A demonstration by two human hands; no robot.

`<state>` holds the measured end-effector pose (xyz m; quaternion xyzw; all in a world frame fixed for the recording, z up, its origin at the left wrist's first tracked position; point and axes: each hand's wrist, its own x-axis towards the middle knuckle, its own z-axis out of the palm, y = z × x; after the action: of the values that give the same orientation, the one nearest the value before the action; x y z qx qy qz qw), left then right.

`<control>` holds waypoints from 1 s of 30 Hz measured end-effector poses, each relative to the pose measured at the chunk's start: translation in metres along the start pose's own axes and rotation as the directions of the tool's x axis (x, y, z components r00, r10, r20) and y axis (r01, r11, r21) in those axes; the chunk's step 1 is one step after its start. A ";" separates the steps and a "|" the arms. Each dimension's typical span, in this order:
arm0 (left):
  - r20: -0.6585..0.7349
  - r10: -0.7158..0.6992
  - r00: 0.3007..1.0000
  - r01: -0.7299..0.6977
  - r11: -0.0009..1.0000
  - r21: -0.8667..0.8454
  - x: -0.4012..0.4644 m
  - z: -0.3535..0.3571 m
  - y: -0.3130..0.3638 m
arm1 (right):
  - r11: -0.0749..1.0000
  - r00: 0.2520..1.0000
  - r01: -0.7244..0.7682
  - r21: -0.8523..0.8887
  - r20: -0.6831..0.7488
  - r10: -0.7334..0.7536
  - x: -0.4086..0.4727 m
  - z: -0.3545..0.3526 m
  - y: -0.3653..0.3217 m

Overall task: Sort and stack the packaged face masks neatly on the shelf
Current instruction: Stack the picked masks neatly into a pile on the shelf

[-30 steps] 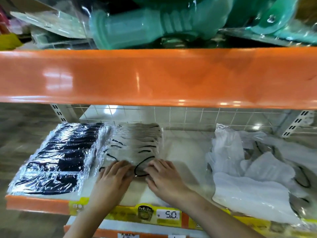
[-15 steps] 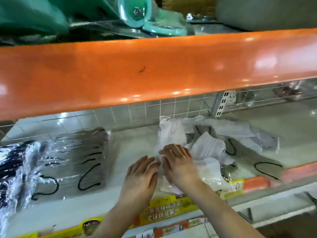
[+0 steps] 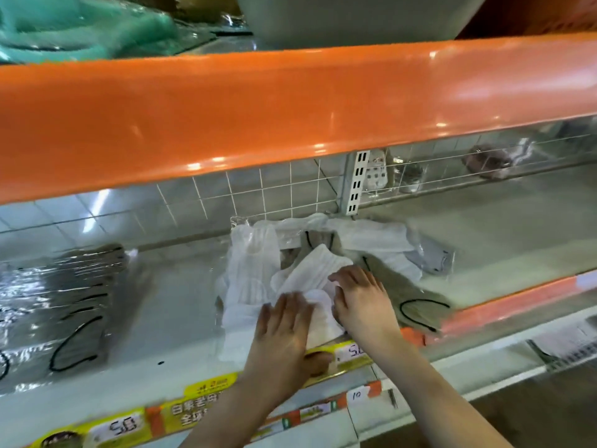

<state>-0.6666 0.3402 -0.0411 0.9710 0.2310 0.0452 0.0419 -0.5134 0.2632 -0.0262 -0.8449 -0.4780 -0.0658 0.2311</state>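
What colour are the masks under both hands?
White masks, ribbed, in clear wrap; head view.

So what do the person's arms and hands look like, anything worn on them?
Both forearms are bare as far as the picture shows, with no sleeves in view. The left hand and the right hand wear no gloves, and no rings, watch or bracelet can be seen. The picture is somewhat blurred, so small details could be missed.

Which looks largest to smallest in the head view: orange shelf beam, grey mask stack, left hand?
1. orange shelf beam
2. grey mask stack
3. left hand
The beam's nearness exaggerates it.
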 end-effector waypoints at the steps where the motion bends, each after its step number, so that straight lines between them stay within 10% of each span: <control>1: 0.017 -0.014 1.000 0.014 1.000 0.013 0.003 -0.001 -0.001 | 1.000 1.000 -0.001 0.023 0.022 0.001 0.000 0.000 0.007; 10: 0.199 -0.255 0.946 0.262 0.965 -0.011 0.029 -0.009 -0.013 | 0.991 0.988 0.034 0.128 0.148 -0.053 0.004 0.000 0.034; 16: 0.045 -0.276 0.960 0.276 0.961 0.006 0.044 -0.017 -0.012 | 0.988 0.981 0.040 0.151 0.180 -0.067 0.013 0.001 0.041; 30: 0.014 -0.531 0.847 0.482 0.757 -0.442 0.047 -0.034 -0.032 | 0.973 0.892 0.220 0.069 0.391 -0.229 0.015 -0.006 0.012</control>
<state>-0.6429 0.3920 -0.0075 0.8341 0.4714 0.1364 0.2520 -0.4947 0.2666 -0.0198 -0.7772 -0.6097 0.0857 0.1300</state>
